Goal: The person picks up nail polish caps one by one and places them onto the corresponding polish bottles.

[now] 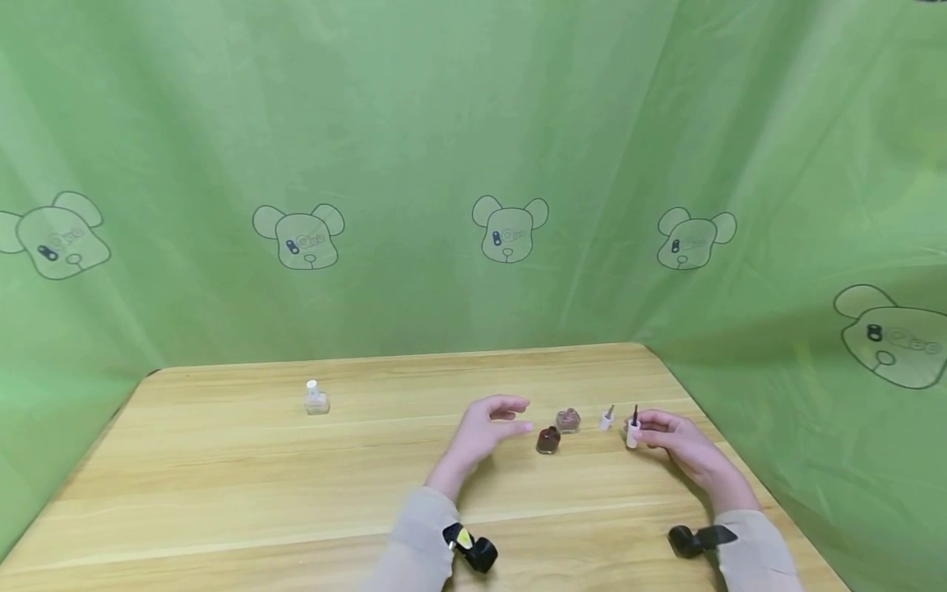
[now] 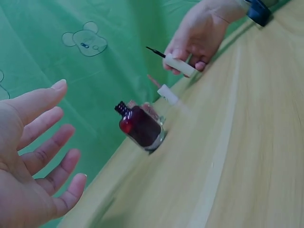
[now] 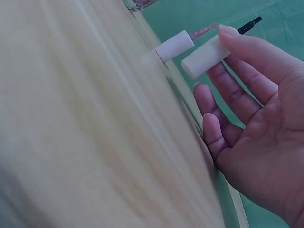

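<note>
My right hand (image 1: 681,448) pinches a white nail polish cap (image 3: 206,58) between thumb and fingers, its dark brush pointing up. In the head view the cap is at or just above the table; I cannot tell which. To its left a second white cap (image 1: 606,423) stands on its top, with a pinkish glitter brush (image 3: 204,31) upward. A dark red nail polish bottle (image 2: 141,126) stands uncapped. Just behind it is a pink glitter bottle (image 1: 568,422), also uncapped. My left hand (image 1: 481,427) is left of the bottles, fingers spread and holding nothing.
A clear nail polish bottle (image 1: 316,402) with a white cap stands far left on the wooden table (image 1: 296,477). Green curtains (image 1: 414,123) with printed bear heads hang behind and at both sides. Each wrist carries a black camera strap.
</note>
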Motion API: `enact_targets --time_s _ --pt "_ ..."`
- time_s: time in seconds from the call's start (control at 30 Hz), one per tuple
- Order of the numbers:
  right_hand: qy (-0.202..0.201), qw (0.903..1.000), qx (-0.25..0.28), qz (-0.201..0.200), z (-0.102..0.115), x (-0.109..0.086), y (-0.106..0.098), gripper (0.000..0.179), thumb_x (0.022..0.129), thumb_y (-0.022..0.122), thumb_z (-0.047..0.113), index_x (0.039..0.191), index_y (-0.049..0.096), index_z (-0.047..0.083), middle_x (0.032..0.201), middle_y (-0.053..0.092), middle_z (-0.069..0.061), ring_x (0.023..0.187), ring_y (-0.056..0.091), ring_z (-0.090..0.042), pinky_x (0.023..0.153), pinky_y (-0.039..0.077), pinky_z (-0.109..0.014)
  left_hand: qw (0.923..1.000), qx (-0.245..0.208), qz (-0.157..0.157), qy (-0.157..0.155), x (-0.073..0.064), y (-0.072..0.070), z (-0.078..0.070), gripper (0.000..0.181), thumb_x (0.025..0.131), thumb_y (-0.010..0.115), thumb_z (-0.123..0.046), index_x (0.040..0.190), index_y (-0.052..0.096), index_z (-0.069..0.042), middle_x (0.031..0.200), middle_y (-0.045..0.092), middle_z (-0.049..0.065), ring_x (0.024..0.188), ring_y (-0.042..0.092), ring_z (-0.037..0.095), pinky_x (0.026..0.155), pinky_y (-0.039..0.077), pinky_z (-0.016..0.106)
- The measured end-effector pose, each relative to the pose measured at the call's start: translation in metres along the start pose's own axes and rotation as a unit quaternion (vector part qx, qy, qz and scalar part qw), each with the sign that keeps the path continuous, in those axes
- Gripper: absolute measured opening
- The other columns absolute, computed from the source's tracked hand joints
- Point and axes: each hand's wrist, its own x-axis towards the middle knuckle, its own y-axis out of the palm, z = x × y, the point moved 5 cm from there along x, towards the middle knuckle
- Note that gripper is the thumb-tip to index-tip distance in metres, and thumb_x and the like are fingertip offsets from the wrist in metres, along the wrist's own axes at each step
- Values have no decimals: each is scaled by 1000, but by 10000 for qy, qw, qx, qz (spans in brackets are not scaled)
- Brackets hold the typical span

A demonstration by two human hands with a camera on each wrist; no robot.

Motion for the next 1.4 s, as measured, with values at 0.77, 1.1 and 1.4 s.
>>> enact_targets --time_s 0.77,1.1,1.4 --pt "-182 9941 -263 1037 12 5 30 26 88 62 -1 114 64 6 107 67 12 100 61 -5 91 47 -15 9991 308 -200 -199 0 29 20 43 78 80 -17 119 68 -9 122 68 9 115 58 29 103 46 45" --pt "-276 9888 -431 1404 20 6 52 28 88 63 1 116 61 -3 106 65 7 100 60 -10 91 48 -21 9946 868 -571 50 4 42 25 34 79 79 -14 112 71 -8 107 74 8 100 67 24 90 54 33" --pt "-294 9860 -490 1567 24 11 69 29 88 64 2 116 60 -4 106 66 8 100 61 -10 91 48 -23 9824 1688 -794 79 3 46 27 27 80 79 -22 106 74 -15 105 75 0 96 69 17 86 52 27"
